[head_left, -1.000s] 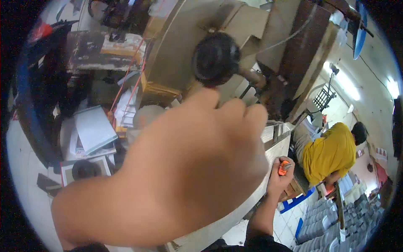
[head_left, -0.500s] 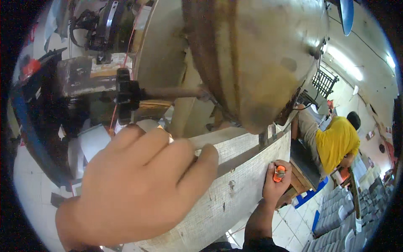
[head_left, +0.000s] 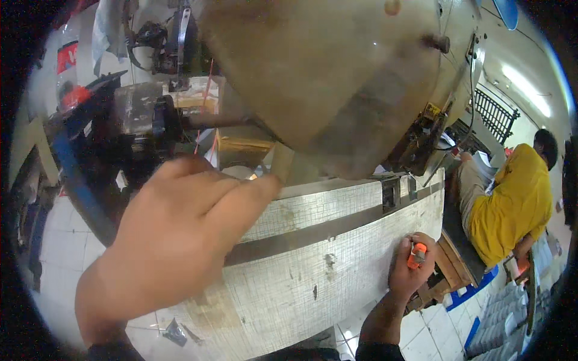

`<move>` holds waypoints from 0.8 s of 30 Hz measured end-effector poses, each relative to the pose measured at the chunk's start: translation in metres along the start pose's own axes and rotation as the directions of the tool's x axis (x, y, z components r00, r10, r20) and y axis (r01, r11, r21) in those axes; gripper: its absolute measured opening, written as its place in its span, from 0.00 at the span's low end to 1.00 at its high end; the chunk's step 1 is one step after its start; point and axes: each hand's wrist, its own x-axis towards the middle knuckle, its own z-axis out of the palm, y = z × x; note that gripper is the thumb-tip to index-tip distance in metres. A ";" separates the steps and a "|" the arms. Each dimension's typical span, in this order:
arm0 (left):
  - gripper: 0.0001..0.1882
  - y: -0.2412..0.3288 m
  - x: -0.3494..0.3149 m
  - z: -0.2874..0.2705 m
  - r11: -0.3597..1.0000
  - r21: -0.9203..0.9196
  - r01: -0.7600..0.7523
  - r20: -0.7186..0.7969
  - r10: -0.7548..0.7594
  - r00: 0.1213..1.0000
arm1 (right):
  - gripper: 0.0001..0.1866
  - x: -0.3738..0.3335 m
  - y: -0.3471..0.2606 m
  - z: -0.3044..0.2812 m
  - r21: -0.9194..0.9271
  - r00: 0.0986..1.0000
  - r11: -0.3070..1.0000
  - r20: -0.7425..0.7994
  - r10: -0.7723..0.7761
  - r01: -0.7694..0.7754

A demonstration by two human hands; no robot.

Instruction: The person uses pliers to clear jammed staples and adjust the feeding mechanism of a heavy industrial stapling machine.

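My left hand (head_left: 180,225) is raised at the left, large and slightly blurred, with its fingers curled. Whatever may lie inside those fingers is hidden from this side. Just beyond it is a black ribbed knob (head_left: 164,120) on a shaft. Lower right, my right hand (head_left: 409,271) is closed around a small orange tool (head_left: 416,256) with a greyish end, whose exact kind I cannot make out. That hand rests at the edge of a pale, cross-hatched board (head_left: 301,283) with a dark strip along it. A large, stained, beige machine panel (head_left: 313,72) overhangs the board.
A person in a yellow shirt (head_left: 512,204) sits bent over at the right. Stacks of grey sheets (head_left: 506,313) lie on the floor near a blue plastic piece (head_left: 475,289). Dark machine parts (head_left: 156,45) crowd the upper left. A tube light (head_left: 524,87) glows above.
My view has swung left, shifting the board, right hand and person rightward in it. My left hand has drawn back from the board's strip. The overhanging panel shows a different, blurred outline.
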 end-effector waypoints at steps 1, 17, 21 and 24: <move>0.23 0.002 0.003 -0.002 1.000 -0.014 -0.010 0.044 0.011 0.999 | 0.08 -0.001 0.001 -0.001 0.003 1.000 1.000 0.015 0.026 -0.026; 0.13 0.005 0.024 0.023 0.959 0.242 -0.146 -0.037 0.160 0.986 | 0.09 -0.004 0.007 -0.003 -0.050 0.989 0.992 0.096 0.117 -0.112; 0.12 0.001 0.013 0.031 0.967 0.219 -0.131 -0.044 0.144 0.989 | 0.09 -0.003 0.005 0.001 -0.070 0.989 0.993 0.108 0.102 -0.094; 0.12 0.001 0.004 0.036 0.971 0.201 -0.132 -0.060 0.147 0.987 | 0.09 -0.007 0.007 0.000 -0.090 0.991 0.990 0.070 0.115 -0.109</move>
